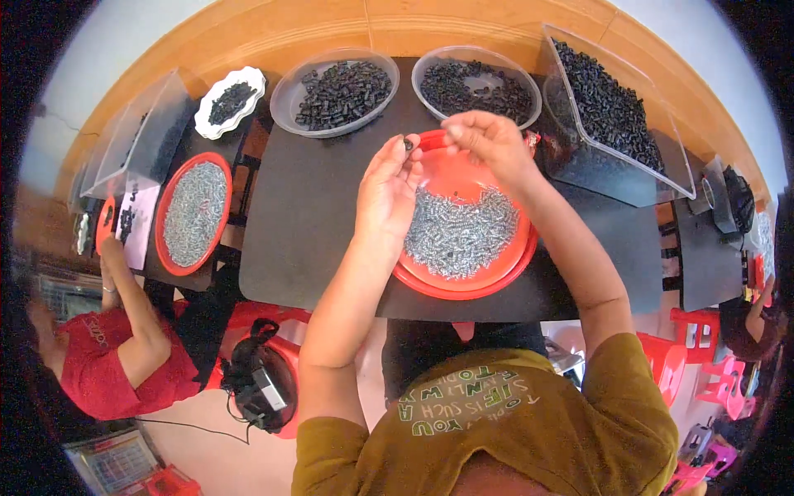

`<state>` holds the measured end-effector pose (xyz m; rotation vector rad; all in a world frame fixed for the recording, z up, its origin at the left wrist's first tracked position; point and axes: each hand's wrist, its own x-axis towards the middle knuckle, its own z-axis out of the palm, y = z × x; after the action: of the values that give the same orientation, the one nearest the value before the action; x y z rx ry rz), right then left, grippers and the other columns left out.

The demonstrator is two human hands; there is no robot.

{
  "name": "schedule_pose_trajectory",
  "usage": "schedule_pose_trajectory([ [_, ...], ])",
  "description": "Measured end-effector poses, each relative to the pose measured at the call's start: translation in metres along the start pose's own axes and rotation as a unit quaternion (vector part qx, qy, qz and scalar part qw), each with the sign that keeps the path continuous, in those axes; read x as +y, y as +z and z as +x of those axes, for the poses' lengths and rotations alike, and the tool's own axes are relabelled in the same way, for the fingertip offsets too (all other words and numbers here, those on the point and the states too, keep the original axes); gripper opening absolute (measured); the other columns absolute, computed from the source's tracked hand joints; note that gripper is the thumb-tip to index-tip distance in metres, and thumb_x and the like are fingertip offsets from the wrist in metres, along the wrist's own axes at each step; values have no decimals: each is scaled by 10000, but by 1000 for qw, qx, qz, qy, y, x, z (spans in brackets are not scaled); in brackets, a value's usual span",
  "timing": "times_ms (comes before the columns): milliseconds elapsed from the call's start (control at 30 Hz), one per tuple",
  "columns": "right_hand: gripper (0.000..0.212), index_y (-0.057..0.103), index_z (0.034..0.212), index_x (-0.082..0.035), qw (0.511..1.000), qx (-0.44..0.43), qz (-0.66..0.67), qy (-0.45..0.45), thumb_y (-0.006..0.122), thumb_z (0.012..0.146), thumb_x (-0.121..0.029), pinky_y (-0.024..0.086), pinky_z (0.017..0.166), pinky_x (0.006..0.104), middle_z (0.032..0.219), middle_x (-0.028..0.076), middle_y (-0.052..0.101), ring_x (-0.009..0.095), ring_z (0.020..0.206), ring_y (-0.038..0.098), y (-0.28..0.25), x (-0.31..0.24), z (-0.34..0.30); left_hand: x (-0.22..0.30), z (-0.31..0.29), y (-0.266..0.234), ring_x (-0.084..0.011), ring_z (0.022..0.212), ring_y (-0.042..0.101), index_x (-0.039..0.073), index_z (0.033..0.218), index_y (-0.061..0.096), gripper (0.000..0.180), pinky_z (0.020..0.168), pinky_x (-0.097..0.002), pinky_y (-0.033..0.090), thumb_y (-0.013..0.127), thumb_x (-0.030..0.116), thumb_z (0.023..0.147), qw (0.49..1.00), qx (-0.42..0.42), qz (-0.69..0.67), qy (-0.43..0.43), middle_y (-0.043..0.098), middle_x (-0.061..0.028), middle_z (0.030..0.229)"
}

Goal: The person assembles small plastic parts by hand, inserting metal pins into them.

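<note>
My left hand [385,190] is raised over the far left part of a red round tray [463,291]. Between its thumb and fingertips sits a small black part [408,144]. To its right, my right hand [495,147] hovers above the tray's far side, thumb and fingers pinched together. Whatever the pinch holds, if anything, is too small to make out. A short gap separates the two hands. Below them, a heap of small silvery metal pieces [460,236] covers the near part of the tray; they look like screws or springs.
Behind the tray, two translucent bowls [285,87] [420,62] hold black parts. A clear bin [612,178] of black parts stands at the right on the dark table [289,240]. At left, a person in a red shirt [124,364] sits beside another red tray [165,256].
</note>
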<state>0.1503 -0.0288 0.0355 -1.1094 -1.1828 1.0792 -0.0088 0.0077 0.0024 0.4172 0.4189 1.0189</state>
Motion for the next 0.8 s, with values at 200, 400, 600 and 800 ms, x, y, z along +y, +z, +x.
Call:
schedule_pose_trajectory([
  [200, 161, 549, 879, 22, 998, -31, 46, -29, 537, 779, -103, 451, 586, 206, 796, 74, 595, 100, 672, 558, 24, -2, -17, -8, -1, 4, -142, 813, 522, 59, 895, 543, 160, 708, -256, 429, 563, 132, 754, 999, -37, -17, 25, 567, -61, 912],
  [400, 160, 532, 899, -12, 973, -35, 223, 35, 532, 786, -125, 407, 484, 167, 781, 57, 590, 84, 653, 552, 29, 11, -20, -8, -9, 12, -123, 769, 515, 55, 894, 543, 164, 691, -243, 433, 565, 142, 756, 998, -48, -14, 30, 559, -51, 913],
  [600, 155, 534, 916, -34, 964, -2, 263, 33, 525, 790, -124, 362, 446, 152, 790, 47, 589, 75, 645, 543, 38, 15, -17, -7, -11, 14, -102, 734, 519, 28, 891, 540, 157, 680, -224, 432, 552, 118, 762, 996, -76, -21, 32, 565, -59, 885],
  [800, 145, 530, 897, -39, 964, -14, 261, 40, 527, 791, -138, 360, 463, 159, 764, 35, 585, 71, 638, 534, 39, 13, -17, -9, -9, 11, -111, 720, 525, 12, 875, 544, 128, 667, -226, 435, 537, 80, 767, 996, -70, -31, 36, 570, -84, 877],
])
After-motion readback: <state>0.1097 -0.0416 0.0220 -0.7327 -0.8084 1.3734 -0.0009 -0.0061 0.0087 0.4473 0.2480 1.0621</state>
